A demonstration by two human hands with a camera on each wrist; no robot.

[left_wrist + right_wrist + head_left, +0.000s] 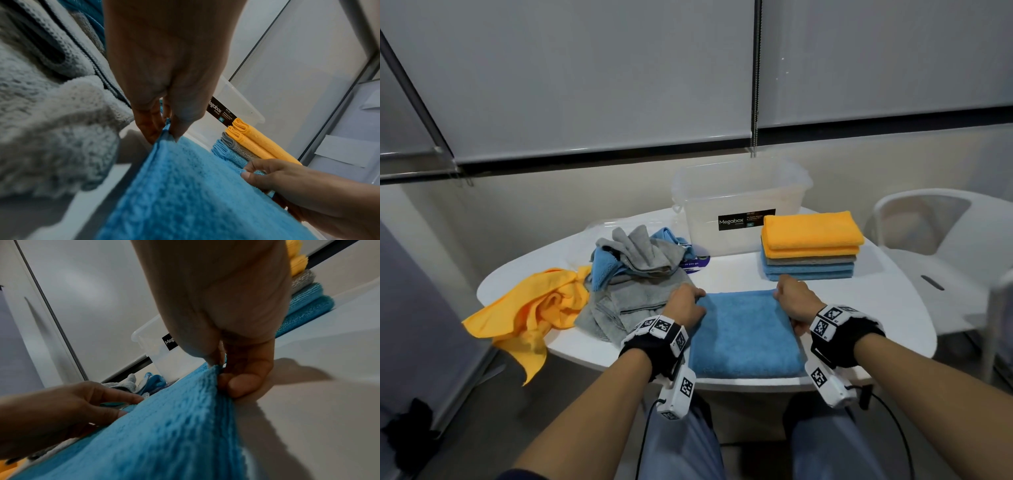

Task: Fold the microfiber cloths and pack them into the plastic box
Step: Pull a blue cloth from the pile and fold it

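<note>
While both hands work at the near edge of the white round bench point(859, 308), the scene reads as follows.

Box: the clear plastic storage box point(739, 205) with a black "Megabox" label stands upright at the far side of the bench, lid off; through its translucent walls no cloth shows inside.

Cloth in hand: the blue square microfiber cloth point(743, 332) lies flat on the bench in front of the person, between the two hands.

Left hand: the left hand point(685, 305) pinches the far left corner of the blue cloth, its fingers point(152, 123) narrowed onto the hem with the thumb against them.

Right hand: the right hand point(796, 301) pinches the far right corner, its fingers point(242, 381) curled round the edge.

Folded stack: the neat stack of folded cloths point(811, 246) sits just right of the box, two blue at the bottom, a grey one, two orange on top.

Unfolded heap: the loose pile of grey and blue cloths point(633, 270) lies left of the box, with the crumpled orange cloth point(534, 315) draped over the bench's left edge.

Beside the bench: the white chair point(941, 246) stands at right.
</note>
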